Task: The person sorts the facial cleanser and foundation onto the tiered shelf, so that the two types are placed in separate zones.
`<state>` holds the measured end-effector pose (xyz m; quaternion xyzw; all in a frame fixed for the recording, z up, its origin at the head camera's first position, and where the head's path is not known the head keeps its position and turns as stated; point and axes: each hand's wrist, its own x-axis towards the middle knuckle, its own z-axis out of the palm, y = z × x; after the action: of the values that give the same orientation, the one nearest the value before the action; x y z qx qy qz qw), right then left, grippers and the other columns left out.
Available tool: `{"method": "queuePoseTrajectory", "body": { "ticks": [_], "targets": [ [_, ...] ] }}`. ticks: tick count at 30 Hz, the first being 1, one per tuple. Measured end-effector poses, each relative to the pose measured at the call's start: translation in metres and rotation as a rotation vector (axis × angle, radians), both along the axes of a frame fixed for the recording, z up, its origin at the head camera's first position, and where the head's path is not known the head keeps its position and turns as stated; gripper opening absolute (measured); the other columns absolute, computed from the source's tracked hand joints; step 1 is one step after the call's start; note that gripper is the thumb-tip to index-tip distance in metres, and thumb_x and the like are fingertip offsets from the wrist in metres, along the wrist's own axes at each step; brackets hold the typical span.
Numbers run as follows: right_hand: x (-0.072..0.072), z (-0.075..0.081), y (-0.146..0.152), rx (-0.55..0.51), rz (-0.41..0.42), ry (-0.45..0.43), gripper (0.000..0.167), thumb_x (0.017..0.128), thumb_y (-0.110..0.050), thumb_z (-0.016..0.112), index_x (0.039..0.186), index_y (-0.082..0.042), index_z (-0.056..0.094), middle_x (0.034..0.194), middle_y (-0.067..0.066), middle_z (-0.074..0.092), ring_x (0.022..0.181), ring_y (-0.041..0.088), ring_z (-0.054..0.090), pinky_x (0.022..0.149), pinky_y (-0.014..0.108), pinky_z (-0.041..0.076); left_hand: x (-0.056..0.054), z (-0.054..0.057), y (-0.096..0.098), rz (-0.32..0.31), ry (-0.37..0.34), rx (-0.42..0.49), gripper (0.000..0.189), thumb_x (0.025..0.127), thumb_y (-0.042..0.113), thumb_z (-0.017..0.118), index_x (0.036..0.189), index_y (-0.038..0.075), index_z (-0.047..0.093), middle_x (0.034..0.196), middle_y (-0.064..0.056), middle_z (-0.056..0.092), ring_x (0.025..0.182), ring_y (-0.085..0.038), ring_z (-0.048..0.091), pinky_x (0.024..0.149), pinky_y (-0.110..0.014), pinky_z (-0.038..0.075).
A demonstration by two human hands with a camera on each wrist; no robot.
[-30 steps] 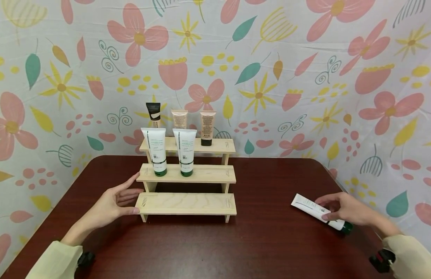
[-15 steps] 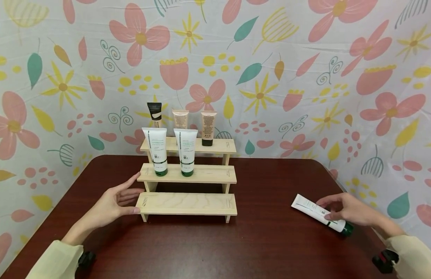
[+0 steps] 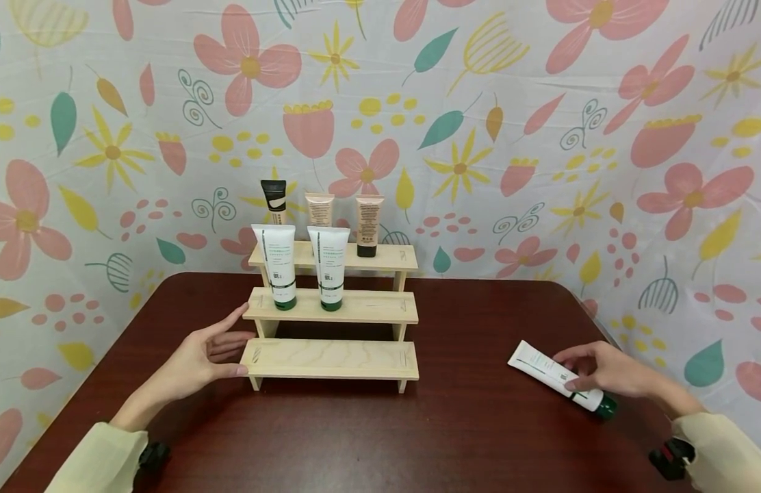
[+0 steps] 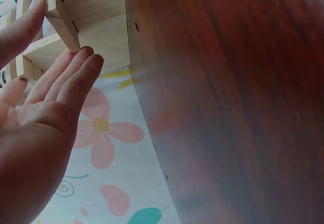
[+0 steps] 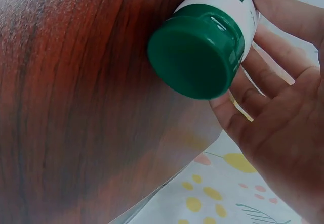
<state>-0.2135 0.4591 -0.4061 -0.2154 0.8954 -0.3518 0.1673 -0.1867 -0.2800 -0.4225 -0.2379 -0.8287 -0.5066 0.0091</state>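
In the head view, my right hand (image 3: 608,370) grips a white squeeze tube (image 3: 549,370) with a green cap at the table's right side. The right wrist view has that green cap (image 5: 195,52) close up, with thumb and fingers on either side of the tube. Whether the tube still touches the table I cannot tell. My left hand (image 3: 198,359) rests against the left end of a three-step wooden display stand (image 3: 331,359), its fingers mostly straight. From the left wrist, the thumb and fingertips of the left hand (image 4: 48,105) touch the stand's wood edge (image 4: 66,29).
On the middle step stand two white tubes (image 3: 278,263) with green caps, side by side. The top step holds two beige tubes (image 3: 367,226) and a black-ended beige tube (image 3: 274,198). A dark brown table (image 3: 467,411) lies below, before a floral cloth (image 3: 467,137).
My right hand and the white tube in it have shifted slightly left. The left hand stays at the stand.
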Motion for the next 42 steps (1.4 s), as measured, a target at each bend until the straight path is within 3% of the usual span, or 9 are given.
{"method": "queuePoseTrajectory", "body": {
  "ticks": [12, 23, 33, 42],
  "targets": [
    [0.002, -0.002, -0.002, -0.045, 0.04, -0.056, 0.043, 0.096, -0.002, 0.075, 0.13, 0.019, 0.059, 0.104, 0.011, 0.071, 0.079, 0.019, 0.066, 0.066, 0.03, 0.057, 0.0, 0.0, 0.0, -0.006, -0.006, 0.008, 0.105, 0.084, 0.003, 0.089, 0.169, 0.015, 0.028, 0.136, -0.027, 0.065, 0.126, -0.042, 0.062, 0.099, -0.054, 0.054],
    [0.003, 0.002, -0.004, -0.022, 0.039, -0.045, 0.045, 0.097, -0.004, 0.074, 0.131, 0.022, 0.059, 0.108, 0.011, 0.072, 0.079, 0.015, 0.063, 0.067, 0.028, 0.054, 0.001, 0.002, 0.001, -0.002, -0.004, 0.006, 0.105, 0.084, 0.003, 0.089, 0.169, 0.014, 0.028, 0.136, -0.028, 0.065, 0.126, -0.043, 0.062, 0.1, -0.053, 0.054],
    [0.0, 0.003, -0.005, -0.06, 0.097, -0.131, 0.046, 0.098, -0.002, 0.071, 0.128, 0.029, 0.054, 0.096, 0.007, 0.076, 0.073, 0.013, 0.067, 0.062, 0.029, 0.056, 0.001, 0.002, 0.001, -0.005, 0.006, 0.004, 0.105, 0.084, 0.003, 0.089, 0.168, 0.013, 0.028, 0.135, -0.029, 0.064, 0.125, -0.04, 0.063, 0.099, -0.052, 0.054],
    [0.006, 0.005, -0.014, 0.022, -0.006, -0.047, 0.042, 0.095, -0.009, 0.078, 0.124, 0.019, 0.065, 0.097, 0.005, 0.077, 0.075, 0.012, 0.067, 0.063, 0.028, 0.055, 0.001, 0.001, 0.001, -0.003, -0.004, 0.01, 0.106, 0.083, 0.003, 0.089, 0.168, 0.013, 0.028, 0.135, -0.029, 0.064, 0.126, -0.044, 0.062, 0.1, -0.053, 0.053]
  ]
}}
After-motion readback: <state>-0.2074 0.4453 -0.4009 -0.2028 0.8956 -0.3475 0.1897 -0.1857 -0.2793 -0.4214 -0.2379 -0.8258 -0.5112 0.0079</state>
